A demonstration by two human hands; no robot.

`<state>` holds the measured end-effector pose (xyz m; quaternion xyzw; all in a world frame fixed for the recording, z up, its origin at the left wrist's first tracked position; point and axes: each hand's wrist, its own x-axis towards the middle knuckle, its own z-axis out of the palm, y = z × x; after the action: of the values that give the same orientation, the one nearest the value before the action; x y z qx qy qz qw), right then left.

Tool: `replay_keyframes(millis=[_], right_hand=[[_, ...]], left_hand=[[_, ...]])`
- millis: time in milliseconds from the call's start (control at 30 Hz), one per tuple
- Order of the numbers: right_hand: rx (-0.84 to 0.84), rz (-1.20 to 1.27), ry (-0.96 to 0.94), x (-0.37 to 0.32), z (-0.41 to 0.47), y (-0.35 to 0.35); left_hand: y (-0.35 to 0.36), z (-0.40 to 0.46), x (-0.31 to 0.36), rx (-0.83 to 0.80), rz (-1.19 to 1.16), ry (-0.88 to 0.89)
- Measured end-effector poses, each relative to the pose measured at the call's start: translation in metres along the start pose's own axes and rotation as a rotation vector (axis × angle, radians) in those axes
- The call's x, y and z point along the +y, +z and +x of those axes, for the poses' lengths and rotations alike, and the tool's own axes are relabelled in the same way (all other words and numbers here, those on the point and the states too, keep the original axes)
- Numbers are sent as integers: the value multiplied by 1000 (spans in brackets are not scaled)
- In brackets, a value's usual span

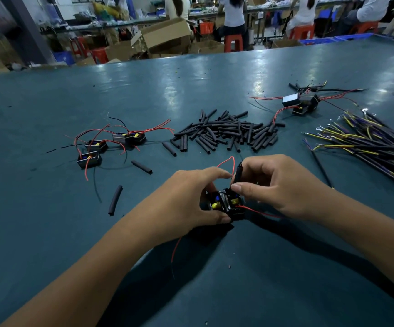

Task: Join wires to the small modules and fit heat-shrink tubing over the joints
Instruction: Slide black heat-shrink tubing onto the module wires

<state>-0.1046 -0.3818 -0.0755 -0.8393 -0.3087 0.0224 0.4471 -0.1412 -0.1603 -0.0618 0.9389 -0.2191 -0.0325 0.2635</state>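
Note:
Two small black modules (226, 202) with yellow and blue parts sit together on the green table (191, 79) in front of me. My left hand (191, 197) grips them from the left, thumb underneath. A thin red wire (229, 161) loops up from the modules between my hands. My right hand (283, 185) pinches a short black heat-shrink tube (238, 173) that stands upright over that wire just above the modules. Another red wire (259, 212) trails out to the right under my right hand.
A heap of black tube pieces (226, 132) lies mid-table, with loose ones (141, 166) nearer. Several wired modules (111, 142) sit at the left, more modules (299, 103) at the back right. A bundle of black and yellow cables (368, 142) lies at the right. People sit beyond the table.

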Motion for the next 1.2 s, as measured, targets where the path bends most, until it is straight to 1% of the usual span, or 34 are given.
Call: replay_keyframes(millis=[133,200,333,367,400,433,500,533,567,633,667,700,800,867,1033,1200], right_hand=[[-7,-66,-16,1,-2,-6],[-32,-59,-21,0,-2,-8],[-24,-11,-12,1,-1,-8],[-18,-12,-14,1,0,-8],[-16,-22,-21,2,0,-7],[-14,-39,-34,1,0,-6],[-11,-84,-75,-1,-1,-4],[-5,-107,-98,-2,-2,-2],[2,-128,-118,-4,-2,-1],[17,-163,-157,-7,-1,1],[23,-173,-174,-8,-1,1],[26,-176,-184,-8,0,2],[29,-159,-161,-8,0,3],[12,-135,-140,-7,-1,3],[-20,-140,-134,-7,-2,4],[-31,-130,-126,-9,-3,3]], left_hand=[[0,1,2,-24,-15,26],[-2,1,3,-27,-27,36],[-4,0,0,-85,63,53],[-4,0,0,-73,69,49],[-4,0,0,-27,62,41],[-4,0,0,61,60,49],[-3,3,1,278,70,113],[-2,5,2,349,20,143],[0,5,4,377,-94,153],[4,5,8,333,-399,139],[6,6,10,317,-505,131],[9,7,10,321,-559,131],[14,9,12,371,-586,140],[14,9,11,372,-619,138],[13,9,11,365,-812,83],[14,8,11,377,-797,117]])
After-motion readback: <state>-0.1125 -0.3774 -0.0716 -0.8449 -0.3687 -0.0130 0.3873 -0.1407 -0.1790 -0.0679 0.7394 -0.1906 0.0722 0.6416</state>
